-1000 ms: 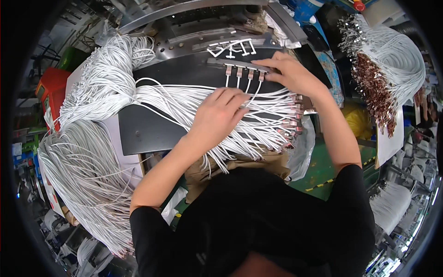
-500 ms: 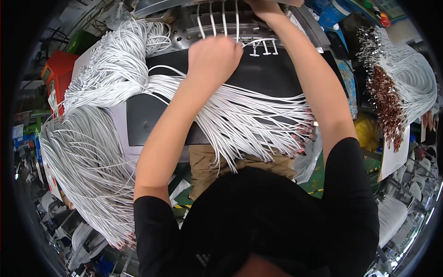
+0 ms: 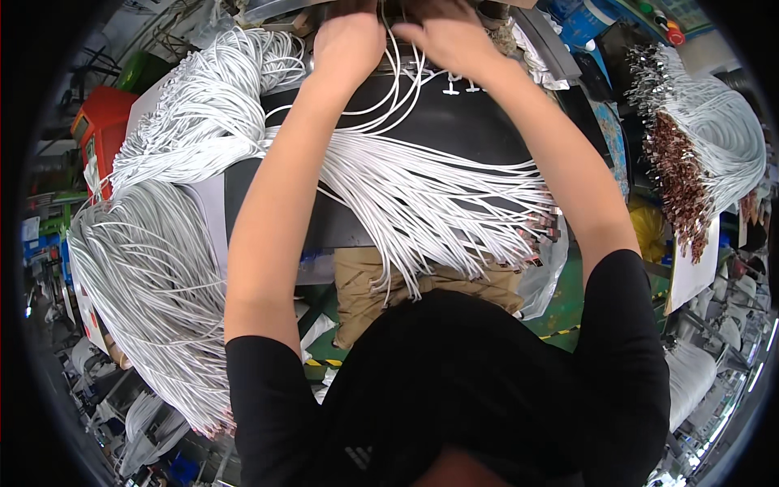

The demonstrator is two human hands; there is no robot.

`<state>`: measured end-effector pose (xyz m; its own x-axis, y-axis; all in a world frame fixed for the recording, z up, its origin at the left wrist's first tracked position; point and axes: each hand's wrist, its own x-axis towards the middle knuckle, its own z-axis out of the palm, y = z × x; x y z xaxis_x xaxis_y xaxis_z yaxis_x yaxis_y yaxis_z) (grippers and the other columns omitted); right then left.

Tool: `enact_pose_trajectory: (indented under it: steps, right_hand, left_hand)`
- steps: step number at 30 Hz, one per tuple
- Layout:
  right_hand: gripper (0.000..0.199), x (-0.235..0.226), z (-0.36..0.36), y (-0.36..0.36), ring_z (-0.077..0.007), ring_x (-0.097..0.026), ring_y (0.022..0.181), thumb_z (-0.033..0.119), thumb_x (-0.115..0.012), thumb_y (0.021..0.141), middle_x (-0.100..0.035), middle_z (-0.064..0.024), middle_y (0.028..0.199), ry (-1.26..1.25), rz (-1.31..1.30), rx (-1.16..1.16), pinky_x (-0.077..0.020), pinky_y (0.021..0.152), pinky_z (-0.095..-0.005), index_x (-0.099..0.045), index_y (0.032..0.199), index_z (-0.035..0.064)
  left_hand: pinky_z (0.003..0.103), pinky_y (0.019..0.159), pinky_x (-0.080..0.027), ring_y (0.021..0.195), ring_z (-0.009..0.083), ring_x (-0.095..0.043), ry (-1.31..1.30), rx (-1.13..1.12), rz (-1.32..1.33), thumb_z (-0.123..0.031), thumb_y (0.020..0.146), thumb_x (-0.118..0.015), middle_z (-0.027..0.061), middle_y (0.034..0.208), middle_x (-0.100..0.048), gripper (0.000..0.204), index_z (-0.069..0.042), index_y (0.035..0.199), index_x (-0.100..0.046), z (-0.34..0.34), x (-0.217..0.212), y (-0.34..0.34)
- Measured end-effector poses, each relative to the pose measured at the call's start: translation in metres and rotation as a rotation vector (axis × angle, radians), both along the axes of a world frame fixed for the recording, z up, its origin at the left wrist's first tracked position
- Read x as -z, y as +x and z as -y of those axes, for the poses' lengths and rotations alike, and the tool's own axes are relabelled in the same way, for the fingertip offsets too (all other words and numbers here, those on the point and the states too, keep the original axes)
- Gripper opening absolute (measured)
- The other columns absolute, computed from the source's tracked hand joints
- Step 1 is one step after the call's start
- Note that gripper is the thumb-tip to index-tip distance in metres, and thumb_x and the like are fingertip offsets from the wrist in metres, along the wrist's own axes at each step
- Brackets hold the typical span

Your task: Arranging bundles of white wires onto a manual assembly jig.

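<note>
My left hand [image 3: 350,47] reaches to the metal fixture at the top of the view, its fingers hidden beyond the far side and blurred. Beside it, my right hand [image 3: 451,42] is over the same fixture, smeared by motion, its thumb stretched out to the left, apart from the fingers; I see nothing held in it. Several white cables [image 3: 395,75] hang in loose curves between the two hands. They run down to a fanned bundle of white cables [image 3: 414,195] lying across the black mat [image 3: 479,134]. Small white T-shaped plastic pieces [image 3: 451,84] sit at the fixture's near edge.
A coiled heap of white cables [image 3: 203,105] lies at the left, with a grey-white cable bundle [image 3: 154,292] hanging below it. Beyond them stands a red box [image 3: 101,122]. At the right hangs another cable bundle [image 3: 726,138] with copper-coloured ends. A clear plastic bag [image 3: 552,280] is near my lap.
My left hand has moved up and left, and my right hand down and slightly left. The cables that stood straight in the fixture now hang loose in curves between the hands.
</note>
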<state>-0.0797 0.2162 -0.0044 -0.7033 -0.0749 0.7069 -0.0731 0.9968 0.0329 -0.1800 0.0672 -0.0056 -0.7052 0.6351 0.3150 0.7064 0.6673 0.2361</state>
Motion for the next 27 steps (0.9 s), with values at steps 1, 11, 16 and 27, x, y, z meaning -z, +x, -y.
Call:
enact_pose_trajectory:
  steps: [1, 11, 16, 27]
  right_hand:
    - [0.042, -0.004, -0.003, 0.004, -0.0365, -0.058, 0.115, 0.034, -0.053, 0.096, -0.065, -0.0226, 0.115, 0.008, -0.003, 0.020, -0.0416, 0.102, -0.0441, -0.063, 0.114, -0.0025]
    - [0.048, 0.003, -0.014, 0.002, -0.0337, -0.057, 0.120, 0.035, -0.057, 0.091, -0.065, -0.0200, 0.122, -0.175, 0.311, 0.226, -0.0398, 0.106, -0.0435, -0.062, 0.123, -0.0014]
    - [0.046, 0.014, -0.010, 0.007, -0.0333, -0.059, 0.119, 0.031, -0.063, 0.086, -0.064, -0.0208, 0.123, -0.466, 0.254, 0.135, -0.0398, 0.106, -0.0463, -0.064, 0.121, 0.0017]
    - [0.019, 0.104, -0.011, 0.384, -0.0145, -0.048, 0.062, 0.001, -0.052, 0.092, -0.050, -0.0054, 0.068, -0.876, -0.026, 0.405, -0.0412, 0.056, -0.0297, -0.052, 0.073, 0.0007]
  left_hand:
    - [0.044, 0.105, -0.042, 0.119, 0.0347, -0.058, 0.071, 0.087, -0.209, -0.020, 0.087, -0.055, 0.0203, 0.128, -0.061, 0.046, -0.006, 0.130, -0.058, -0.009, 0.018, -0.010]
    - [0.053, 0.109, -0.035, 0.129, 0.0343, -0.050, 0.041, -0.074, -0.447, -0.022, 0.087, -0.056, 0.0179, 0.135, -0.057, 0.050, -0.009, 0.135, -0.057, -0.038, 0.012, 0.018]
    - [0.049, 0.105, -0.038, 0.123, 0.0361, -0.052, 0.143, -0.021, -0.441, -0.025, 0.088, -0.058, 0.0185, 0.129, -0.059, 0.044, -0.008, 0.128, -0.059, -0.014, 0.025, 0.014]
    - [0.031, 0.067, -0.053, 0.074, 0.0217, -0.066, 1.156, -0.076, 1.832, -0.029, 0.101, -0.057, 0.0118, 0.083, -0.067, 0.030, 0.000, 0.096, -0.062, 0.277, 0.107, 0.246]
